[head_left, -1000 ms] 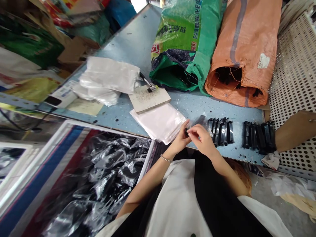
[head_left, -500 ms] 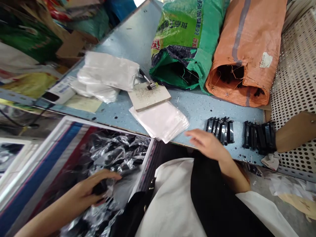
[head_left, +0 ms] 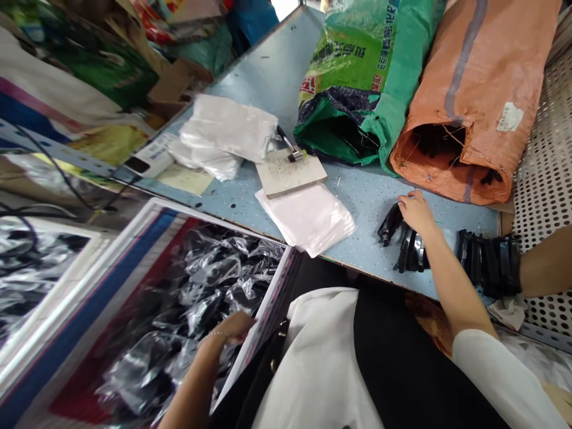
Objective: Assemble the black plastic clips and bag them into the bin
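Right now the right hand [head_left: 415, 211] is down on the blue speckled tabletop [head_left: 366, 202], fingers draped over a row of black plastic pieces [head_left: 411, 253], and from here you can't tell whether it's gripping or just resting. One piece sits tilted just beyond the fingertips. Further right, a second row of black pieces [head_left: 487, 262] stands apart. Over to the left, the left hand [head_left: 230, 329], bracelet on the wrist, hovers at the edge of a white-rimmed carton [head_left: 268, 292] packed with black pieces in clear bags [head_left: 179, 298]; whether it's holding anything, you can't tell. Between them lies a stack of clear plastic bags [head_left: 306, 217], beside a small board [head_left: 290, 173] topped by a small hammer [head_left: 292, 152]. Behind, a green woven sack [head_left: 353, 89] and an orange woven sack [head_left: 456, 101] lie on their sides.
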Available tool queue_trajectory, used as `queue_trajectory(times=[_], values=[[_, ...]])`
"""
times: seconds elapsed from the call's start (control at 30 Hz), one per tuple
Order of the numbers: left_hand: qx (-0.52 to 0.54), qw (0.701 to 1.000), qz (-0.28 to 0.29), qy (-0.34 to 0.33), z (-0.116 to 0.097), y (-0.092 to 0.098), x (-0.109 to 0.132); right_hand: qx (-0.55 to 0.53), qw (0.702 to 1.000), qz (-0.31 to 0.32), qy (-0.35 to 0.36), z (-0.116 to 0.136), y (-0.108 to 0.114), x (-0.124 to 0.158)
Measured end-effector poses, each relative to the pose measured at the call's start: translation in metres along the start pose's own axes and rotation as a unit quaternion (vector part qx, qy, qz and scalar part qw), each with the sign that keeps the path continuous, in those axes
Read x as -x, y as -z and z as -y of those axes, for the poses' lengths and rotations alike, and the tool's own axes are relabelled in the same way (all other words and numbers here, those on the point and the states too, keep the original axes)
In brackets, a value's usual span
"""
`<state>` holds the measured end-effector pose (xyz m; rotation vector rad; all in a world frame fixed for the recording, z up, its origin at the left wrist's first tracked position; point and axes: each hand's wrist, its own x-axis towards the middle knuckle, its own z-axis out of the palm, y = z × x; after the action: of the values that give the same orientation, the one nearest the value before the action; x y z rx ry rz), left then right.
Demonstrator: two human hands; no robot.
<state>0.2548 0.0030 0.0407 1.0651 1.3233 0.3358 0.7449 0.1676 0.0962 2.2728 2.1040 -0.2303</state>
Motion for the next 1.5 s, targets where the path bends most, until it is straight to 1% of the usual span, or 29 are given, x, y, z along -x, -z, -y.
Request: queue_trajectory(times=[0.07,0.1,0.13,0.17,0.2,0.23,0.27,0.3,0.33,0.37,0.43,0.5,0.53,0.57,0.6,0.63,0.7,0.77,0.8,0.83,0.87,0.93,1.03,1.13,1.2,1.27,1.37,1.43,1.5], values=[[-0.058,0.998,0.014,-0.019,-0.024,-0.004,-0.024,0.041,0.997,0.041,0.057,-0.013,0.008,-0.007],[-0.099,0.994,-0.002,-0.055,-0.04,-0.011,-0.037,0.067,0.991,0.062,0.098,-0.018,0.011,-0.009],[-0.134,0.985,-0.036,-0.1,-0.059,-0.021,-0.051,0.094,0.983,0.079,0.139,-0.022,0.013,-0.01],[-0.192,0.961,-0.099,-0.173,-0.077,-0.033,-0.065,0.121,0.973,0.089,0.173,-0.024,0.014,-0.01],[-0.258,0.923,-0.162,-0.236,-0.095,-0.045,-0.079,0.143,0.965,0.092,0.2,-0.026,0.015,-0.01],[-0.329,0.881,-0.205,-0.272,-0.111,-0.056,-0.092,0.159,0.959,0.092,0.218,-0.027,0.017,-0.01],[-0.39,0.843,-0.23,-0.29,-0.123,-0.066,-0.104,0.169,0.954,0.09,0.23,-0.028,0.018,-0.01],[-0.433,0.819,-0.239,-0.289,-0.132,-0.072,-0.114,0.172,0.952,0.088,0.238,-0.03,0.021,-0.01],[-0.454,0.811,-0.243,-0.28,-0.138,-0.074,-0.122,0.168,0.952,0.085,0.241,-0.031,0.023,-0.01],[-0.451,0.816,-0.243,-0.269,-0.141,-0.073,-0.129,0.156,0.957,0.076,0.232,-0.033,0.026,-0.008],[-0.389,0.857,-0.231,-0.247,-0.142,-0.061,-0.138,0.093,0.979,0.045,0.175,-0.033,0.031,-0.003],[-0.288,0.913,-0.188,-0.218,-0.141,-0.043,-0.145,-0.045,0.994,0.033,0.093,-0.024,0.034,0.007],[-0.236,0.938,-0.155,-0.201,-0.14,-0.035,-0.147,-0.146,0.987,0.045,0.051,-0.015,0.032,0.014],[-0.186,0.957,-0.124,-0.183,-0.14,-0.028,-0.149,-0.262,0.962,0.072,0.014,-0.003,0.029,0.023],[-0.139,0.971,-0.1,-0.168,-0.14,-0.024,-0.151,-0.383,0.916,0.115,-0.012,0.013,0.024,0.033],[-0.094,0.979,-0.089,-0.156,-0.141,-0.022,-0.153,-0.498,0.85,0.167,-0.028,0.03,0.017,0.044],[-0.013,0.985,-0.097,-0.145,-0.141,-0.023,-0.155,-0.666,0.681,0.302,-0.026,0.068,-0.003,0.068],[0.044,0.98,-0.121,-0.155,-0.141,-0.026,-0.155,-0.751,0.511,0.418,-0.006,0.102,-0.027,0.09],[0.065,0.976,-0.126,-0.164,-0.14,-0.027,-0.154,-0.767,0.447,0.461,-0.007,0.114,-0.038,0.1],[0.082,0.974,-0.124,-0.17,-0.139,-0.028,-0.153,-0.782,0.401,0.476,-0.016,0.123,-0.047,0.107],[0.096,0.974,-0.113,-0.171,-0.138,-0.027,-0.152,-0.795,0.368,0.482,-0.027,0.127,-0.055,0.114],[0.118,0.977,-0.076,-0.159,-0.136,-0.025,-0.149,-0.821,0.326,0.466,-0.045,0.126,-0.062,0.122],[0.135,0.98,-0.036,-0.139,-0.132,-0.023,-0.149,-0.851,0.273,0.447,-0.034,0.116,-0.059,0.129],[0.109,0.978,-0.076,-0.16,-0.128,-0.025,-0.151,-0.847,0.235,0.477,-0.011,0.118,-0.06,0.132],[0.046,0.968,-0.117,-0.216,-0.126,-0.024,-0.15,-0.834,0.216,0.507,-0.016,0.126,-0.067,0.131],[-0.079,0.935,-0.163,-0.306,-0.125,-0.021,-0.146,-0.831,0.2,0.518,-0.033,0.133,-0.076,0.129],[-0.277,0.84,-0.211,-0.416,-0.126,-0.017,-0.134,-0.829,0.182,0.528,-0.04,0.14,-0.085,0.125],[-0.331,0.796,-0.207,-0.462,-0.126,-0.021,-0.122,-0.82,0.172,0.545,-0.025,0.143,-0.085,0.121],[-0.327,0.774,-0.182,-0.51,-0.127,-0.03,-0.108,-0.827,0.169,0.537,-0.007,0.146,-0.082,0.115]])
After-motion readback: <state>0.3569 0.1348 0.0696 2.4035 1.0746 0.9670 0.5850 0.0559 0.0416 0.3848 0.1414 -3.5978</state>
